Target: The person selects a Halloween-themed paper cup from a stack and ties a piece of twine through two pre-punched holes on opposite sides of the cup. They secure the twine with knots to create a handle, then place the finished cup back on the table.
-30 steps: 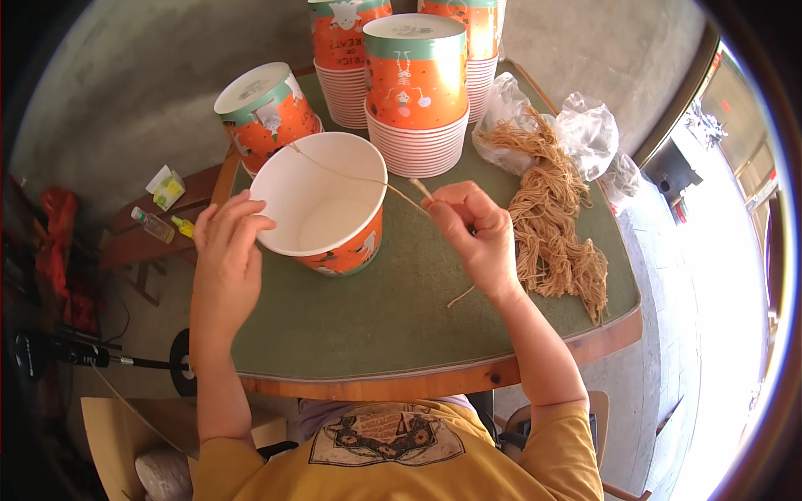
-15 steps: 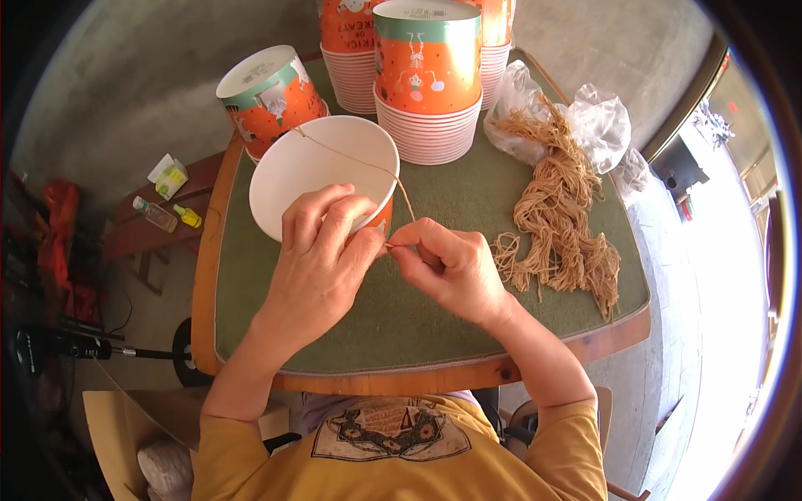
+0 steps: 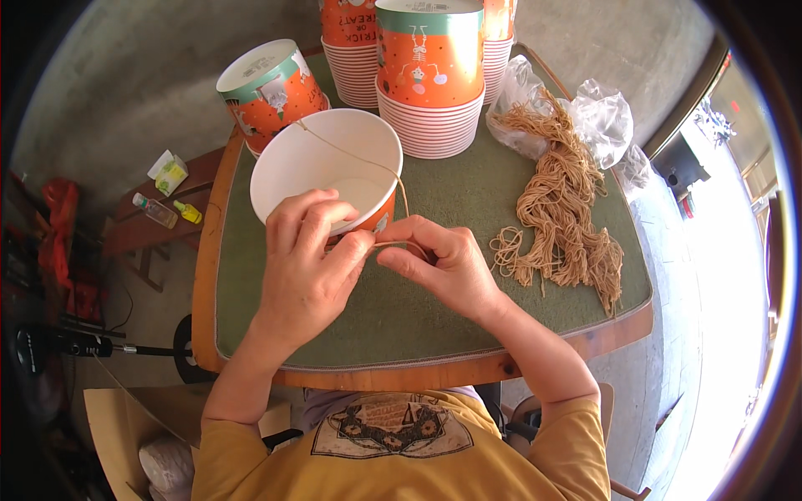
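A paper bucket (image 3: 305, 171), white inside and orange outside, tilts toward me on the table. A thin tan cord (image 3: 393, 244) spans its mouth from the far rim to the right side, then hangs down to my right hand. My left hand (image 3: 313, 263) lies against the near rim, fingers over the edge, and pinches the cord by the thumb. My right hand (image 3: 447, 263) is curled round the cord close by, thumb and forefinger slightly apart. A short curve of cord bridges both hands; its end is hidden.
Upside-down stacks of matching orange buckets (image 3: 430, 67) stand at the back, with another bucket (image 3: 271, 88) at the far left. A bundle of tan cords (image 3: 560, 200) and clear plastic bags (image 3: 601, 125) lie on the right. Bottles (image 3: 156, 211) rest on a low bench (image 3: 134, 234).
My right thumb and forefinger have parted from their pinch beside my left thumb. A curve of cord now shows between the hands. My left hand has shifted slightly left and down.
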Motion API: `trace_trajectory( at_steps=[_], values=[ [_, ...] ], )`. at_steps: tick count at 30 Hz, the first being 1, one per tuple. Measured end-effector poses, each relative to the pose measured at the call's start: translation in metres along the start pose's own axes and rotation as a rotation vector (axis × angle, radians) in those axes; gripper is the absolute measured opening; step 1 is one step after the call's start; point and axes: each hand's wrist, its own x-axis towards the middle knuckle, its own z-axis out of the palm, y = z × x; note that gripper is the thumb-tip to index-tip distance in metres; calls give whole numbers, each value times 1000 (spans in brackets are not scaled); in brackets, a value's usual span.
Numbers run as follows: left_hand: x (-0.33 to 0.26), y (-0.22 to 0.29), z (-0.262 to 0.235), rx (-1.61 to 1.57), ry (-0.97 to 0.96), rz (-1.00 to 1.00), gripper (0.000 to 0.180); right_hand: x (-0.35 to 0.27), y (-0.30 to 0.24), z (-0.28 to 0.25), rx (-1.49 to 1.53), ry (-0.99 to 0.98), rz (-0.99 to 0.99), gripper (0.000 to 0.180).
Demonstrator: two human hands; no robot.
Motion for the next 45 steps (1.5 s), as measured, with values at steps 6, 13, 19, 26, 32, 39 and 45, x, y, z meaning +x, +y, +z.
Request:
trace_trajectory(
  at_steps=[6,13,19,26,32,39,45],
  values=[
    [0,-7,-3,-70,52,-19,23,-2,2,6,102,103,14,8],
    [-1,-16,-14,-193,-52,-237,23,1,8,18,-45,257,-121,9],
    [9,-6,-14,-212,-120,-223,26,3,13,29,-131,333,-248,11],
    [15,0,-11,-319,-208,-292,35,5,12,29,-165,370,-267,12],
    [16,1,-8,-324,-201,-307,37,5,15,28,-161,361,-249,11],
    [16,0,-8,-326,-210,-306,38,6,13,28,-139,368,-260,12],
    [14,-1,-1,-313,-91,-244,34,7,10,27,-179,352,-252,11]
  ],
)
